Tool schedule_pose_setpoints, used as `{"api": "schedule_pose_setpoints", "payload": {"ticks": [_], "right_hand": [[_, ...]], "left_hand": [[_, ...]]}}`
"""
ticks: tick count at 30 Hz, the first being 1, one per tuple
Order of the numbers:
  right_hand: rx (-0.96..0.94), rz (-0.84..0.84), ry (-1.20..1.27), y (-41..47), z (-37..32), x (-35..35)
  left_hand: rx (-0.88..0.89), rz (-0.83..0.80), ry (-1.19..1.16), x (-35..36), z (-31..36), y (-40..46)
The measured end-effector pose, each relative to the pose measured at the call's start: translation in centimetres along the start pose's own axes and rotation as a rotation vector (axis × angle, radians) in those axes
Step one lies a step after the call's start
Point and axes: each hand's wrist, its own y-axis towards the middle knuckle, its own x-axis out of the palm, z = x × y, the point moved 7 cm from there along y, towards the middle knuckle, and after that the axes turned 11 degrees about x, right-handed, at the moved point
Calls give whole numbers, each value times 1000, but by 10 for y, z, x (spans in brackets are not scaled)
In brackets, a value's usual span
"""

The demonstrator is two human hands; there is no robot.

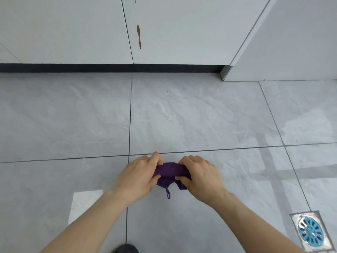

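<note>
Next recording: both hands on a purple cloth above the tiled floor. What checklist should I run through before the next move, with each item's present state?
1. Left hand grips the purple cloth: ok, fingers curled round its left end.
2. Right hand grips the other end: ok.
3. Cloth spread flat: not ok, it is bunched between the hands, with its hanging loop dangling.
4. Cloth touching the floor: cannot tell.
5. Cabinet door clean: not ok, a brown drip runs down it.
6. Drain clear of the hands: ok, well apart to the right.
</note>
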Motion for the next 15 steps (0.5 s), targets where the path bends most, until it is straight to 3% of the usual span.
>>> {"api": "schedule_pose_setpoints", "payload": {"ticks": [9, 15], "right_hand": [[18, 156, 1, 2, -53, -138], [38, 190, 8, -27, -105, -272]], "left_hand": [[31, 19, 96, -146, 57, 16], [37, 21, 110, -275, 127, 7]]}}
